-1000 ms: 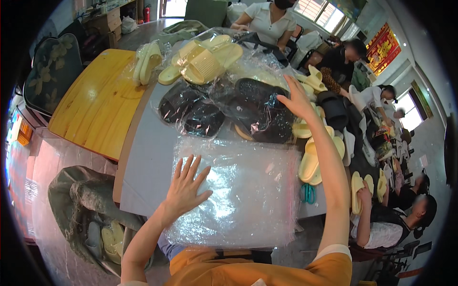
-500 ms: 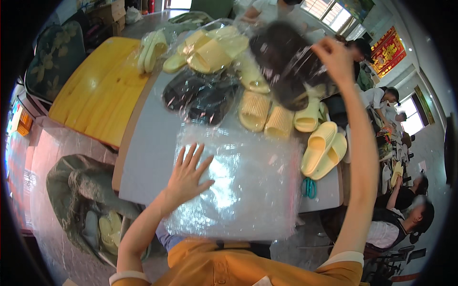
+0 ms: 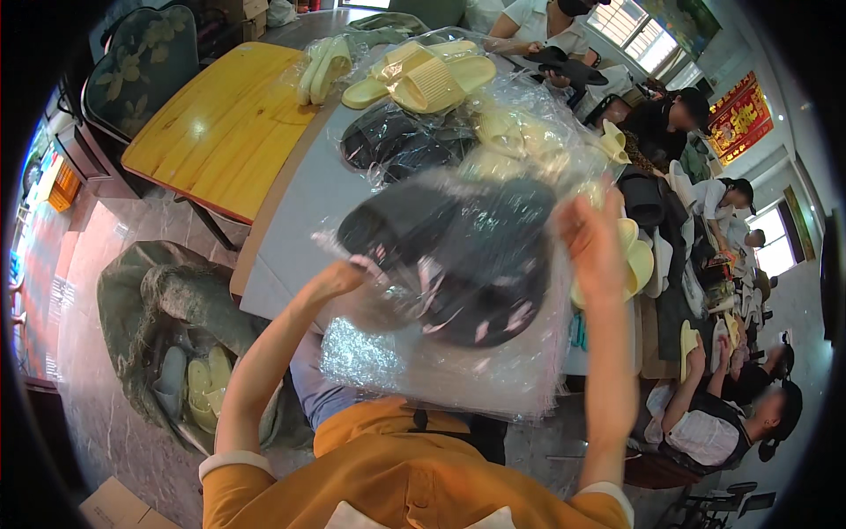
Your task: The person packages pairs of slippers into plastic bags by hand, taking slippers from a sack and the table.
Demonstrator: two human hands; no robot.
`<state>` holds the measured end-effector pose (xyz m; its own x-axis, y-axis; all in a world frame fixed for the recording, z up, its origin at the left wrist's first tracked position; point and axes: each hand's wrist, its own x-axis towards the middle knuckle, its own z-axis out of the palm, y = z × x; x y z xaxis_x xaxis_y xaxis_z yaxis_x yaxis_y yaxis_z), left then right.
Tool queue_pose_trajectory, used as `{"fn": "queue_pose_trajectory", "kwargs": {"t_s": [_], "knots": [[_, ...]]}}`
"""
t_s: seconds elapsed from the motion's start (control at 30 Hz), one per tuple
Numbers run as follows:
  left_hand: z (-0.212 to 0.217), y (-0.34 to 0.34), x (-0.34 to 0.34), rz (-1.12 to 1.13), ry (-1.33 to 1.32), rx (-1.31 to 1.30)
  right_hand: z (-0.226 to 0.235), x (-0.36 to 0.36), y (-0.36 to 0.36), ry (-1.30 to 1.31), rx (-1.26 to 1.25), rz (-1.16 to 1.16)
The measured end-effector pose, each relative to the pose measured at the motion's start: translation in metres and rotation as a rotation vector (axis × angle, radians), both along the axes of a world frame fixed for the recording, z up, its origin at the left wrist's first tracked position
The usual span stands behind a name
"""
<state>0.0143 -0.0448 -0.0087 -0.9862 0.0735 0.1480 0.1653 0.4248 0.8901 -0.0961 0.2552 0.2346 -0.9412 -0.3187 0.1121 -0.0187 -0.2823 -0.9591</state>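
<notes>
A pair of black slippers [image 3: 498, 264] in a clear plastic bag is held up between my hands, blurred by motion. My left hand [image 3: 339, 279] is closed on the bag's left edge. At its right edge, my right hand [image 3: 592, 234] has its fingers curled on the bag, though they are smeared. Beneath lies a stack of clear plastic bags [image 3: 476, 379] at the table's near edge. Farther back rest another bagged black pair [image 3: 397, 141] and bagged yellow slippers [image 3: 432, 84]. Loose yellow slippers [image 3: 636, 264] are partly hidden behind my right hand.
A yellow wooden table [image 3: 211, 123] adjoins the grey table [image 3: 291, 229] on the left. On the floor at left, an open sack [image 3: 150, 291] holds several slippers. Teal scissors [image 3: 578, 333] lie by the bag stack. Co-workers handle slippers across the table and along the right.
The bagged black slippers have come from the far right toward me, over the bag stack. My left hand has lifted from the stack and closed on the bag. My right hand has moved nearer.
</notes>
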Motion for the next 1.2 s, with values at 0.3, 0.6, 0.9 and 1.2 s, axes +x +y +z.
{"fn": "queue_pose_trajectory", "kwargs": {"t_s": [0.3, 0.6, 0.9, 1.2], "knots": [[0.009, -0.032, -0.009, -0.135, 0.132, 0.632, -0.084, 0.144, 0.015, -0.112, -0.271, -0.216], [0.078, -0.026, -0.058, 0.060, -0.380, 1.124, -0.093, 0.184, 0.033, -0.001, -0.053, -0.183], [0.075, -0.003, -0.050, 0.303, -0.152, 0.740, -0.121, 0.156, 0.086, 0.190, 0.168, -0.366], [0.010, 0.005, -0.073, 0.648, 0.250, -0.059, -0.096, 0.084, 0.137, 0.119, 0.244, -0.323]]}}
